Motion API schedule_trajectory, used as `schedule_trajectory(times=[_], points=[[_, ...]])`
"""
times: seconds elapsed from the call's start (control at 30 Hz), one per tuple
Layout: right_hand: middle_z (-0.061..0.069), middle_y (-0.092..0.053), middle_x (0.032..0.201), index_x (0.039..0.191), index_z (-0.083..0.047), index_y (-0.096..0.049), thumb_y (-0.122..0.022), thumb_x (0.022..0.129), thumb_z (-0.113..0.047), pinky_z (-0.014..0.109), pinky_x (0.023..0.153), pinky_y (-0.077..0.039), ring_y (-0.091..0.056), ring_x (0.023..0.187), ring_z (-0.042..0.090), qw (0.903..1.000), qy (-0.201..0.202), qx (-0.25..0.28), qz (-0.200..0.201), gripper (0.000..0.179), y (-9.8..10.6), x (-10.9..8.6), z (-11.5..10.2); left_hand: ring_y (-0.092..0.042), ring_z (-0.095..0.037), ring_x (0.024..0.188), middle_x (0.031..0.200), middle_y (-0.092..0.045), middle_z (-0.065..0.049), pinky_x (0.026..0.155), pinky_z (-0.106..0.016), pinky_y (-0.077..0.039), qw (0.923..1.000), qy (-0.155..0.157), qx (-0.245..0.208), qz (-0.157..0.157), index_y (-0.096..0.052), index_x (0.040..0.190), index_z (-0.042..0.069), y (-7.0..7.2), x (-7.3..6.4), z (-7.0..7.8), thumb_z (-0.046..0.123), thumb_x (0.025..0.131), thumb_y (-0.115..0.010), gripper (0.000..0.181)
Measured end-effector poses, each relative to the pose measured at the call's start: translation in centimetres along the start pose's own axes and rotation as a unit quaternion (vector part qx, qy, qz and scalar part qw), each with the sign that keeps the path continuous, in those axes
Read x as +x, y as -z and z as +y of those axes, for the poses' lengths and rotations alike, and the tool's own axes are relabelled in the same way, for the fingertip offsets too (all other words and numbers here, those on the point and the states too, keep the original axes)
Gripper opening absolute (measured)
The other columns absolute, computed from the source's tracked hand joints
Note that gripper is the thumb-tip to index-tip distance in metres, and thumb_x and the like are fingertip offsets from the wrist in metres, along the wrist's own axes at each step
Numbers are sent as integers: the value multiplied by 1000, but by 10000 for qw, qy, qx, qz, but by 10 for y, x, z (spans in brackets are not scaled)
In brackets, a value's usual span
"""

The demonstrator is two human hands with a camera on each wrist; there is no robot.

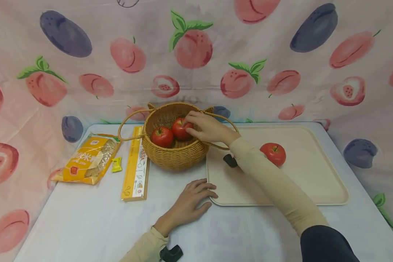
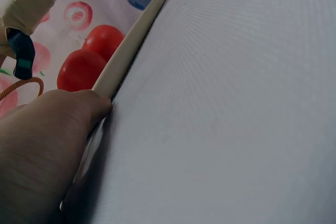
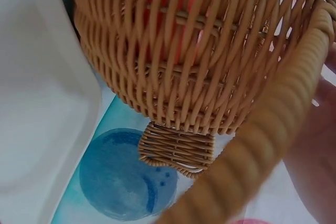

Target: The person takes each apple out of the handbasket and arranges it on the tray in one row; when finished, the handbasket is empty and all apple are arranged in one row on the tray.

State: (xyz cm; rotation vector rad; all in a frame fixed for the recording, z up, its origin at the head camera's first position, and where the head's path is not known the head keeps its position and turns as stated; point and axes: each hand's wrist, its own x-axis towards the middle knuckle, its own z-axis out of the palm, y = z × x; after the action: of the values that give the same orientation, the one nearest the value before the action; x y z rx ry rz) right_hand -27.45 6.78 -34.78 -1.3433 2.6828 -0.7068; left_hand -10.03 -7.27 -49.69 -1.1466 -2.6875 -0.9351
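A wicker basket (image 1: 175, 156) with two looped handles holds two red apples, one apple (image 1: 162, 137) at the left and another apple (image 1: 180, 131) beside it. My right hand (image 1: 204, 125) reaches over the rim and grips this second apple, fingers and thumb curled about it. In the right wrist view, the basket's woven wall (image 3: 173, 61) hides the fingertips. My left hand (image 1: 191, 202) lies relaxed at the near left corner of a beige tray (image 1: 301, 189), fingertips on its edge. A red apple (image 1: 275, 154) sits on the tray, partly behind my right sleeve; the left wrist view shows two red apples (image 2: 81, 72) past the tray edge.
Left of the basket lie a yellow and white pasta box (image 1: 134, 182), a small yellow packet (image 1: 116, 164) and an orange bag of grains (image 1: 90, 158). A fruit-print cloth (image 1: 196, 83) hangs behind the white table (image 1: 85, 222). One basket handle (image 1: 126, 123) sticks out leftward.
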Motion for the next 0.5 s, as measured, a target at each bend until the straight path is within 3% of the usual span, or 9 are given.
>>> schedule_trajectory(times=[0.2, 0.5], points=[[5, -54, 117, 116, -13, -61, -53, 96, -21, 36, 90, -48, -57, 102, 26, 9997, -59, -33, -225, 24, 0, 16, 2, -36, -22, 136, 134, -52, 9, 113, -44, -30, 10000, -4, 13, 24, -62, 113, 29, -1, 0, 0, 25, 91, -60, 22], [8, -49, 121, 125, -15, -56, -56, 94, -23, 40, 94, -46, -54, 108, 27, 9941, -408, -403, -916, 31, -1, 32, 3, -36, -21, 136, 134, -52, 10, 113, -44, -30, 10000, 33, 40, -3, -62, 112, 29, -1, 1, 0, 26, 91, -60, 22]])
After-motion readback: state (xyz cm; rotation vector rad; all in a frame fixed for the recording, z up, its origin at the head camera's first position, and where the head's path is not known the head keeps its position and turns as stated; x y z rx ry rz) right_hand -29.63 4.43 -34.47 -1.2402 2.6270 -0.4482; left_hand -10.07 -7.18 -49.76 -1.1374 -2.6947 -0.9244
